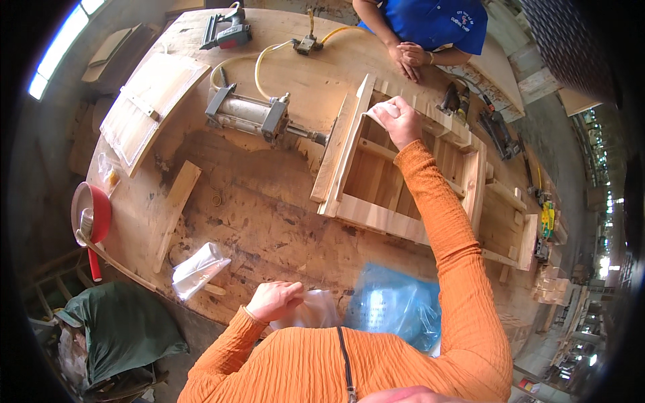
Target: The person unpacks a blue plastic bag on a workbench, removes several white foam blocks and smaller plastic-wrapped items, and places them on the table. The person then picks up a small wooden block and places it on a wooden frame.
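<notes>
My right hand [402, 123] is closed round a crumpled white cloth [384, 109] and presses it on the top edge of a wooden frame [376, 213]. The frame lies on the bench with slats across it, and its left side meets the rod of a metal air cylinder [245, 114]. Close to my body, my left hand [274, 300] has its fingers curled in. A clear plastic bag [316, 310] lies right beside that hand; what the fingers hold, if anything, is hidden. A blue plastic bag [390, 305] rests to the right of it.
A nail gun [228, 30] and a pale wooden panel [151, 107] lie on the workbench [262, 235]. A red pan [101, 208] with a brush sits at the left edge. Across the bench, a co-worker in a blue shirt [430, 23] has both hands together. More tools [497, 127] lie far right.
</notes>
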Available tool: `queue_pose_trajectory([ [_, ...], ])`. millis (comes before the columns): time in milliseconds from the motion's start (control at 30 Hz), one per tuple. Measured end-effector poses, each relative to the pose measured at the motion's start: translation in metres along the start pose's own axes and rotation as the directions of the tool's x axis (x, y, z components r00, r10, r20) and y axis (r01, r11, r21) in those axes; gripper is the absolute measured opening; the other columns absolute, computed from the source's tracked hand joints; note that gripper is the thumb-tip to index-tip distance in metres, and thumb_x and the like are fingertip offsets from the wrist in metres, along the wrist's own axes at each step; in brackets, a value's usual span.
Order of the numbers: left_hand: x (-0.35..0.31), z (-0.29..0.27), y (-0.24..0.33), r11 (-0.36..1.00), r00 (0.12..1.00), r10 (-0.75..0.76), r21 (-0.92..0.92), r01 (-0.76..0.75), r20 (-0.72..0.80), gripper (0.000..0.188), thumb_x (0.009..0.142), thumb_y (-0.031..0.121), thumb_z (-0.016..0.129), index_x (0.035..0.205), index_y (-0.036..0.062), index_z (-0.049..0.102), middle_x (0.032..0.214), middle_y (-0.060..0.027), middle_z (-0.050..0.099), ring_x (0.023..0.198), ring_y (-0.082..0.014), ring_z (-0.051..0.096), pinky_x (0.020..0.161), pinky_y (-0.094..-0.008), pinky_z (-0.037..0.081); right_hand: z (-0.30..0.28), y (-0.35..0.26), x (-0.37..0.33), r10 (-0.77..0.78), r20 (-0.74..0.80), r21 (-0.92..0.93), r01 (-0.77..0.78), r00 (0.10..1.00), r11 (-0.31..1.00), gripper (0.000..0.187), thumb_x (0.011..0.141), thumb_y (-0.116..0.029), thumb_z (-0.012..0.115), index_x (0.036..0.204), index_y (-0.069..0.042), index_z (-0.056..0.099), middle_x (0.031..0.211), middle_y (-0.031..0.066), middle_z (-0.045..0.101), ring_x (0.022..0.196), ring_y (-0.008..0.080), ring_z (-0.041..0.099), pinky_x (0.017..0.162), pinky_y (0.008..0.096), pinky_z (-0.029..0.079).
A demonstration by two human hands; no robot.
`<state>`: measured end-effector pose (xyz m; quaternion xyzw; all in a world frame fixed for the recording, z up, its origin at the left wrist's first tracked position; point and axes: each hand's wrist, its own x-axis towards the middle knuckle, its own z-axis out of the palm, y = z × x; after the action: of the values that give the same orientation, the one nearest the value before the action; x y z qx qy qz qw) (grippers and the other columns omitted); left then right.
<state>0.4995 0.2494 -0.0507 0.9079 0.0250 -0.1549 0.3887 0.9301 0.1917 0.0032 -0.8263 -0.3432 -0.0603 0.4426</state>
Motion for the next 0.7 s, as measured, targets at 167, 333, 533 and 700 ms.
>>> queue_pose_trajectory([
  [167,0.0,-0.001,0.0,1.0,1.0,-0.003,-0.01,0.003,0.007,0.02,0.083,0.029,0.06,0.09,0.0113,0.053,0.077,-0.0098,0.063,0.078,-0.0301,0.062,0.064,-0.0413,0.048,0.007,0.006,0.027,-0.002,-0.045,-0.019,0.001,0.999,1.0,0.023,0.075,-0.025,0.073,0.08,-0.005,0.061,0.073,0.0109,0.066,0.069,0.0208,0.065,0.065,0.0331,0.051],
  [333,0.002,-0.004,0.001,1.0,0.999,-0.019,-0.019,0.02,0.043,0.022,0.083,0.029,0.059,0.092,0.0101,0.053,0.078,-0.0106,0.063,0.078,-0.0303,0.062,0.063,-0.0418,0.048,0.01,0.018,0.051,0.008,-0.081,-0.048,-0.012,0.997,0.999,0.023,0.075,-0.025,0.073,0.079,-0.005,0.061,0.072,0.0114,0.066,0.07,0.0221,0.066,0.066,0.0336,0.051],
  [533,0.002,-0.004,0.001,0.999,0.998,-0.035,-0.007,0.035,0.044,0.023,0.083,0.03,0.06,0.092,0.01,0.054,0.077,-0.0105,0.062,0.077,-0.0301,0.062,0.064,-0.0406,0.048,0.012,0.027,0.077,0.022,-0.128,-0.112,-0.037,0.992,0.993,0.023,0.074,-0.026,0.073,0.078,-0.006,0.061,0.075,0.0123,0.066,0.071,0.0257,0.066,0.067,0.0355,0.051],
  [700,0.003,-0.003,0.001,1.0,0.999,-0.022,-0.019,0.023,0.045,0.024,0.083,0.031,0.06,0.091,0.0098,0.054,0.079,-0.0107,0.062,0.078,-0.03,0.062,0.065,-0.0402,0.048,0.006,0.035,0.087,0.062,-0.052,-0.186,-0.071,0.997,0.98,0.029,0.072,-0.032,0.072,0.08,-0.005,0.063,0.077,0.0136,0.066,0.074,0.0263,0.065,0.07,0.0359,0.05],
])
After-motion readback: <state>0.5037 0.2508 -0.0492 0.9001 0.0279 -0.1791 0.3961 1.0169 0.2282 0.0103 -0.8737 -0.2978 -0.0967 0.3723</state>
